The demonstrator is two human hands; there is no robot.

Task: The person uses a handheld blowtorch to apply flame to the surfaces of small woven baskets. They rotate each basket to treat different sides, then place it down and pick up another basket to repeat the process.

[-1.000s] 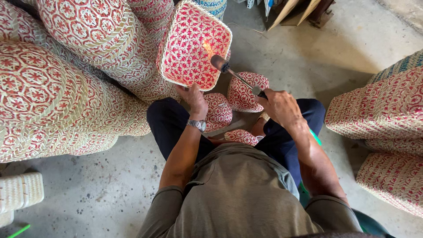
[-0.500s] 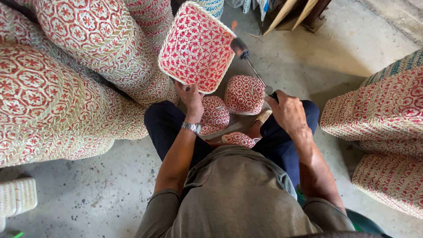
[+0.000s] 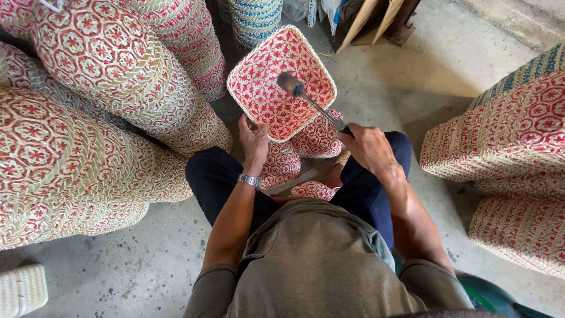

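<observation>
While I sit on the concrete floor [image 3: 447,70], the square woven basket [image 3: 281,82], red and cream, serves as my landmark: it stands tilted on edge just past my knees, open mouth facing me. My left hand [image 3: 254,136] has its grip closed on the basket's near lower rim, thumb over the edge, wristwatch [image 3: 249,180] just behind. My right hand [image 3: 368,147] sits to the right of the basket and slightly nearer me, grip wrapped tight round the handle of a hammer [image 3: 312,103]. The hammer's long axis runs from that hand up and leftward, its dark head inside the basket's mouth, close to the woven bottom; whether it touches I cannot tell. The left hand is the nearer one to the basket, in contact; the right reaches it only through the tool. Smaller round baskets [image 3: 318,138] lie directly below the square one, between my legs. Tall stacks of patterned baskets [image 3: 100,76] rise to its left, more stacks [image 3: 506,141] to its right.
</observation>
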